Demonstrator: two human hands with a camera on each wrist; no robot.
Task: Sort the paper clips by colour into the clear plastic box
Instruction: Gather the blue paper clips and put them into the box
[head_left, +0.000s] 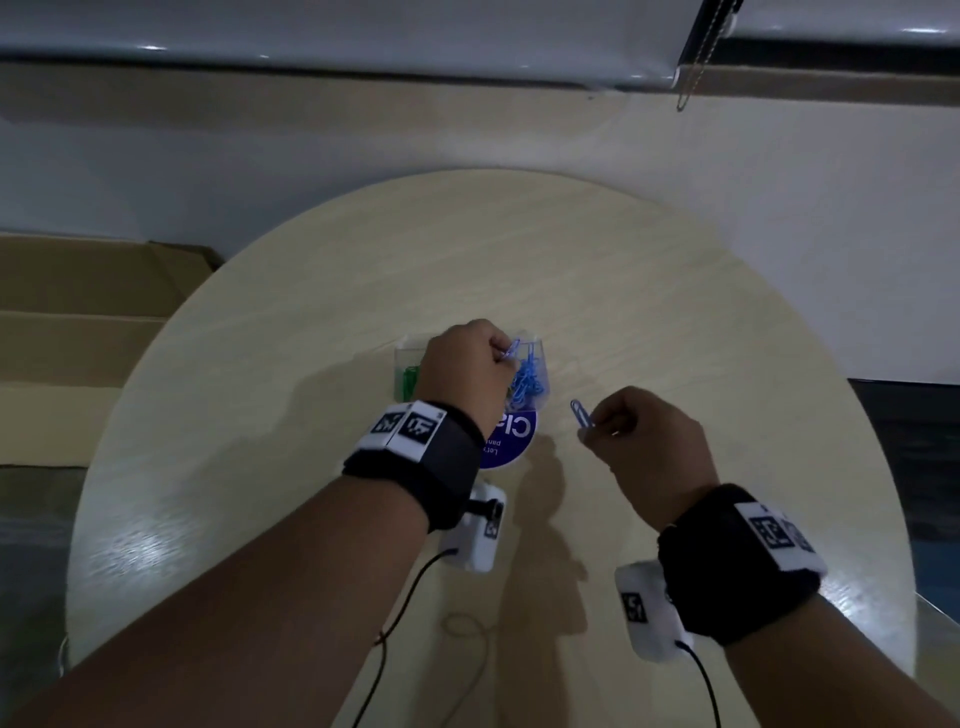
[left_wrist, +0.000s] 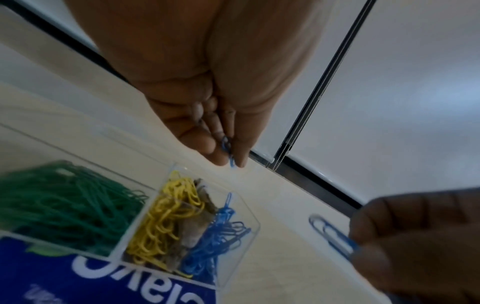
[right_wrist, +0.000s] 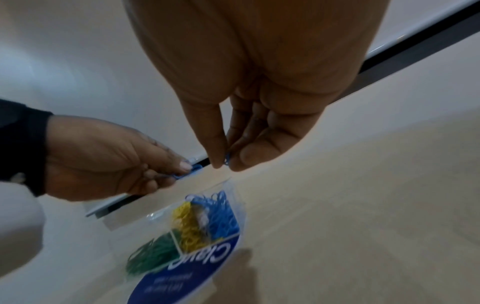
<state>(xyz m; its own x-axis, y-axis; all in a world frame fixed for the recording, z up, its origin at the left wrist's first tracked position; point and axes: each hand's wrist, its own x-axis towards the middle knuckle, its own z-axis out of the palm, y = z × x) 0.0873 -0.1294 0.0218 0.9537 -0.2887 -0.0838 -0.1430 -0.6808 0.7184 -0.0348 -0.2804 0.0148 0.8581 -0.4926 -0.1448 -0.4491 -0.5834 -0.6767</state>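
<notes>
A clear plastic box (head_left: 410, 349) sits mid-table, divided into compartments holding green clips (left_wrist: 64, 205), yellow clips (left_wrist: 166, 222) and blue clips (left_wrist: 218, 236). My left hand (head_left: 506, 354) hovers over the box's blue side, thumb and finger pinching one blue clip (left_wrist: 230, 153). To the right of the box, my right hand (head_left: 592, 423) is raised off the table and pinches a second blue clip (head_left: 581, 413) by one end. In the right wrist view the right hand's clip (right_wrist: 227, 161) is mostly hidden by the fingertips.
The box stands beside a round blue label (head_left: 511, 441) with white lettering on a round pale wooden table (head_left: 649, 312). Cardboard boxes (head_left: 78, 322) lie past the left edge. A wall and a blind cord (head_left: 696, 57) are behind. Wrist-camera cables (head_left: 405, 603) trail near me.
</notes>
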